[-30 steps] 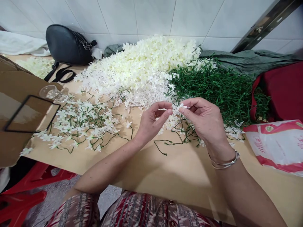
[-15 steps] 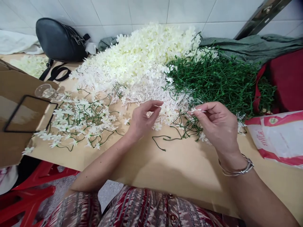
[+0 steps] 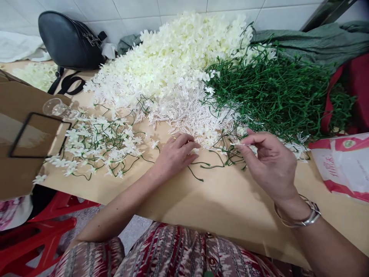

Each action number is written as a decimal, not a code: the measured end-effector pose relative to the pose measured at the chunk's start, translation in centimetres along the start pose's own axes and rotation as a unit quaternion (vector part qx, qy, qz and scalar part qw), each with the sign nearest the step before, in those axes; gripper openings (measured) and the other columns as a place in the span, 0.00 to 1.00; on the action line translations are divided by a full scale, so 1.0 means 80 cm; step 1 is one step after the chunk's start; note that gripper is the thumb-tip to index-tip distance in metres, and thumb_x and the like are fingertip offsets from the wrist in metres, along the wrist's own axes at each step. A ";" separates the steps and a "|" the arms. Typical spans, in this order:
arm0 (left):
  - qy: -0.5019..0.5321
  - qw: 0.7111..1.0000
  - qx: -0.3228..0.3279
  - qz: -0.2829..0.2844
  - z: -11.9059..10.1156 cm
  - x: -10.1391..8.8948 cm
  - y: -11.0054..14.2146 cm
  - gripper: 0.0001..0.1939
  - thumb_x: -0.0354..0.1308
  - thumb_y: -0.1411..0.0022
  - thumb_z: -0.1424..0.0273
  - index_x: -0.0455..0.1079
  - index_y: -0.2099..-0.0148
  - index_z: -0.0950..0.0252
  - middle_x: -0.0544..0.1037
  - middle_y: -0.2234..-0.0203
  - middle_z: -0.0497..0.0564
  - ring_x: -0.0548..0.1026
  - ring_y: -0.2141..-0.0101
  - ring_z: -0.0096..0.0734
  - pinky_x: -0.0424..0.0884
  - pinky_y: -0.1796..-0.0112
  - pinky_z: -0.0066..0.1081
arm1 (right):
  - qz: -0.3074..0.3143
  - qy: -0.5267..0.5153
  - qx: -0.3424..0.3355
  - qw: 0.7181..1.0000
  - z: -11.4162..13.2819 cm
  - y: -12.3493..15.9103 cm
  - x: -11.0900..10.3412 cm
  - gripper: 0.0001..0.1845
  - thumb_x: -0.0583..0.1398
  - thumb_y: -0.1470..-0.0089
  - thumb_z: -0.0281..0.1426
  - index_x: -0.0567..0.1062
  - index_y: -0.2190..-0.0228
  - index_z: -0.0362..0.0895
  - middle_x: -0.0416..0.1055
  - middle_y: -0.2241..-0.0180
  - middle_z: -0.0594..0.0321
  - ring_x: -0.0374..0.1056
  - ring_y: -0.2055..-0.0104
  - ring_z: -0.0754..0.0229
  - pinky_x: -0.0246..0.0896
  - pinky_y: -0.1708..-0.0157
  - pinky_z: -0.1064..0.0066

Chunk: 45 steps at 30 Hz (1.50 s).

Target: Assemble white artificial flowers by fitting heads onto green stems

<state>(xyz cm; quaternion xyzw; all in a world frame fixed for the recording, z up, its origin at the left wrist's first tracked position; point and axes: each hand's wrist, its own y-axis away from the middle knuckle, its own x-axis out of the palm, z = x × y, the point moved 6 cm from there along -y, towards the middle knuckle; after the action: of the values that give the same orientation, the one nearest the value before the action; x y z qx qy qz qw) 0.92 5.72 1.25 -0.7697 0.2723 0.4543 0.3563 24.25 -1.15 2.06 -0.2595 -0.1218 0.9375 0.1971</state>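
Note:
My right hand [image 3: 271,163] is closed in a pinch on a small thin white piece [image 3: 238,144], perhaps a flower stamen; the fingers partly hide it. My left hand [image 3: 177,154] is low over the table, thumb and fingertips slightly apart, beside loose green plastic stems [image 3: 213,166]. Behind the hands spreads a heap of white stamens [image 3: 190,111]. Above it rises a mound of cream artificial petals [image 3: 175,50], and to the right a pile of green stems [image 3: 276,92]. On the left lie several white flowers on green stems [image 3: 100,142].
A cardboard box [image 3: 25,134] and a clear plastic cup [image 3: 59,109] stand at the left. A black bag [image 3: 69,42] leans on the tiled wall. At the right are a red-and-white plastic packet [image 3: 343,163] and a dark red bag [image 3: 361,92]. Red stools [image 3: 37,238] stand below.
My left hand has lowered toward the table and turned knuckles-up near the loose green stems. My right hand keeps its pinch on the white piece. The view has shifted slightly.

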 end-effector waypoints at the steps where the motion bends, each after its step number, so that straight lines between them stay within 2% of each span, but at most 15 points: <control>1: -0.013 1.000 -0.002 0.005 0.001 0.001 0.001 0.10 0.58 0.24 0.65 0.75 0.47 0.63 0.79 0.53 0.56 0.78 0.53 0.38 0.73 0.55 0.36 | 0.003 -0.001 0.000 1.000 0.002 0.006 -0.002 0.02 0.67 0.39 0.32 0.78 0.64 0.51 0.81 0.63 0.63 0.79 0.43 0.45 0.71 0.42 0.49; 6: -0.042 0.999 -0.015 0.021 0.009 0.008 0.002 0.13 0.58 0.23 0.60 0.75 0.47 0.63 0.79 0.53 0.56 0.78 0.54 0.38 0.70 0.54 0.36 | 0.003 -0.052 0.038 0.998 -0.001 0.032 0.006 0.02 0.67 0.39 0.33 0.78 0.64 0.51 0.80 0.64 0.63 0.79 0.46 0.48 0.73 0.46 0.55; 10: -0.076 0.997 0.002 0.021 0.007 0.012 0.001 0.11 0.58 0.23 0.62 0.76 0.48 0.62 0.79 0.53 0.55 0.77 0.55 0.38 0.67 0.54 0.38 | -0.040 -0.082 0.054 0.994 -0.011 0.038 0.011 0.07 0.68 0.40 0.38 0.78 0.64 0.50 0.80 0.66 0.61 0.80 0.48 0.48 0.75 0.48 0.54; 16: -0.080 0.996 -0.003 -0.038 0.008 0.004 0.000 0.10 0.54 0.21 0.68 0.78 0.52 0.61 0.81 0.57 0.53 0.77 0.57 0.35 0.65 0.56 0.37 | -0.083 -0.105 0.082 0.988 -0.030 0.037 0.003 0.11 0.71 0.42 0.41 0.78 0.63 0.50 0.80 0.66 0.61 0.81 0.50 0.48 0.76 0.48 0.54; 19: -0.078 0.995 -0.008 -0.064 0.002 -0.002 -0.002 0.10 0.54 0.22 0.69 0.77 0.49 0.62 0.81 0.56 0.54 0.76 0.56 0.37 0.65 0.55 0.37 | -0.083 -0.099 0.079 0.988 -0.034 0.035 0.002 0.11 0.71 0.42 0.41 0.78 0.63 0.50 0.80 0.66 0.61 0.81 0.50 0.49 0.76 0.49 0.55; 21: -0.042 0.998 0.020 -0.042 -0.009 -0.001 -0.004 0.09 0.57 0.23 0.67 0.77 0.48 0.62 0.80 0.56 0.54 0.76 0.56 0.37 0.66 0.53 0.37 | -0.067 -0.093 0.075 0.991 -0.034 0.035 0.003 0.08 0.70 0.41 0.39 0.79 0.64 0.50 0.80 0.65 0.62 0.80 0.48 0.49 0.75 0.47 0.55; 23: -0.021 0.999 0.045 0.013 -0.020 0.005 -0.005 0.08 0.59 0.24 0.66 0.76 0.49 0.62 0.80 0.54 0.53 0.76 0.55 0.37 0.65 0.52 0.37 | -0.048 -0.093 0.074 0.992 -0.035 0.035 0.004 0.06 0.70 0.40 0.37 0.79 0.64 0.50 0.81 0.65 0.63 0.79 0.45 0.49 0.73 0.44 0.53; 26: -0.038 0.996 0.049 0.072 -0.028 0.011 -0.006 0.08 0.57 0.23 0.67 0.76 0.53 0.62 0.80 0.53 0.53 0.75 0.55 0.37 0.63 0.53 0.38 | -0.042 -0.098 0.067 0.992 -0.035 0.036 0.002 0.04 0.69 0.40 0.35 0.80 0.64 0.51 0.82 0.64 0.63 0.78 0.44 0.49 0.71 0.40 0.50; 29: -0.062 0.993 0.066 0.071 -0.031 0.012 -0.007 0.11 0.54 0.21 0.69 0.75 0.57 0.63 0.80 0.55 0.52 0.74 0.58 0.35 0.61 0.53 0.38 | -0.052 -0.104 0.062 0.991 -0.035 0.035 0.000 0.04 0.69 0.40 0.35 0.80 0.64 0.51 0.81 0.64 0.63 0.78 0.44 0.49 0.71 0.40 0.49; 32: -0.079 0.991 0.083 0.067 -0.033 0.014 -0.008 0.08 0.57 0.22 0.67 0.74 0.55 0.63 0.80 0.57 0.51 0.74 0.59 0.35 0.61 0.54 0.38 | -0.060 -0.132 0.072 0.987 -0.035 0.030 -0.001 0.05 0.69 0.40 0.35 0.78 0.64 0.51 0.81 0.67 0.64 0.80 0.49 0.50 0.71 0.39 0.48; 35: -0.089 0.988 0.105 0.070 -0.036 0.018 -0.009 0.08 0.57 0.22 0.68 0.74 0.57 0.63 0.81 0.60 0.49 0.74 0.61 0.34 0.61 0.54 0.38 | -0.073 -0.102 0.004 0.992 -0.024 0.021 -0.010 0.03 0.67 0.38 0.34 0.77 0.64 0.51 0.80 0.68 0.66 0.81 0.59 0.54 0.69 0.36 0.44; 37: -0.113 0.984 0.119 0.065 -0.037 0.019 -0.010 0.10 0.55 0.22 0.71 0.72 0.59 0.64 0.80 0.63 0.49 0.73 0.63 0.34 0.61 0.55 0.38 | -0.085 0.005 -0.097 0.992 -0.007 0.017 -0.017 0.03 0.66 0.37 0.31 0.78 0.64 0.52 0.82 0.63 0.64 0.81 0.54 0.51 0.63 0.32 0.39; 39: -0.147 0.979 0.131 0.062 -0.038 0.021 -0.012 0.11 0.53 0.22 0.73 0.72 0.60 0.64 0.79 0.65 0.50 0.73 0.65 0.35 0.61 0.56 0.39 | -0.086 0.137 -0.170 0.972 0.005 0.016 -0.018 0.05 0.65 0.37 0.28 0.78 0.63 0.53 0.83 0.52 0.61 0.74 0.37 0.45 0.54 0.29 0.34; 41: -0.168 0.974 0.140 0.055 -0.036 0.022 -0.014 0.12 0.51 0.21 0.73 0.71 0.60 0.64 0.79 0.67 0.50 0.74 0.67 0.36 0.62 0.57 0.39 | -0.072 0.234 -0.186 0.952 0.008 0.015 -0.015 0.07 0.64 0.36 0.27 0.78 0.63 0.53 0.77 0.40 0.62 0.57 0.24 0.41 0.45 0.27 0.30; 45: -0.074 0.989 0.126 0.037 -0.031 0.011 -0.019 0.11 0.47 0.20 0.74 0.69 0.57 0.64 0.81 0.62 0.51 0.78 0.64 0.34 0.68 0.56 0.37 | -0.034 0.334 -0.175 0.926 0.007 0.013 -0.009 0.11 0.60 0.33 0.24 0.75 0.65 0.52 0.64 0.28 0.66 0.32 0.18 0.43 0.35 0.26 0.24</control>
<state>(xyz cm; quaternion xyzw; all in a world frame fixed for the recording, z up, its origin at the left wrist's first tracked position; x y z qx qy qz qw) 3.73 4.56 1.75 -0.6723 0.3288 0.4851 0.4524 24.17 -2.48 2.50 -0.5836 -0.2199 0.7532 0.2092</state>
